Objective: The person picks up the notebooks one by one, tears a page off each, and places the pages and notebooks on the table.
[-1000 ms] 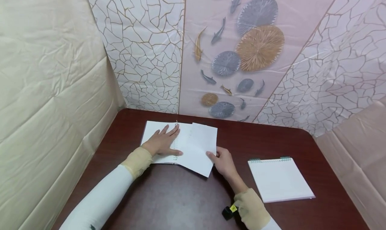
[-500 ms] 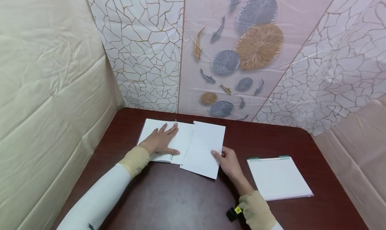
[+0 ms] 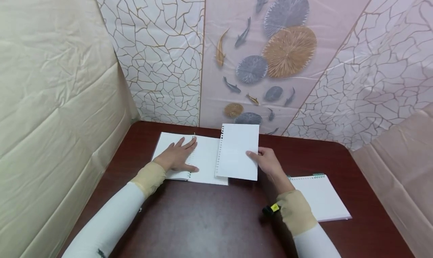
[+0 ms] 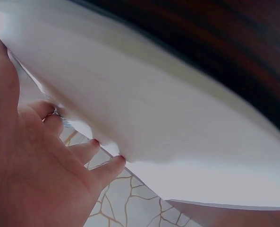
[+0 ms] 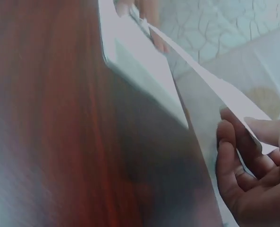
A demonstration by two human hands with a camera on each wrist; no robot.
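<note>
An open ring-bound notebook (image 3: 207, 158) with white pages lies at the table's back left. My left hand (image 3: 177, 155) rests flat on its left page and binding, fingers spread. My right hand (image 3: 268, 161) pinches the right edge of a loose white sheet (image 3: 238, 152) between thumb and fingers. A row of punched holes runs down the sheet's left side. It is raised and overlaps the notebook's right page in the head view. In the right wrist view the sheet (image 5: 215, 85) shows nearly edge-on, above the notebook (image 5: 140, 61). The left wrist view shows the fingers (image 4: 109, 171) against the page.
A second white notebook (image 3: 323, 199) with green rings lies at the right, partly behind the right forearm. A black object with a yellow label (image 3: 270, 210) is at the right wrist. The dark wooden table (image 3: 209, 220) meets patterned cloth walls (image 3: 162, 62).
The sheet came away from the notebook's binding, and my right hand moved it right, then up and away from me. My left hand stayed on the notebook, which slid slightly left.
</note>
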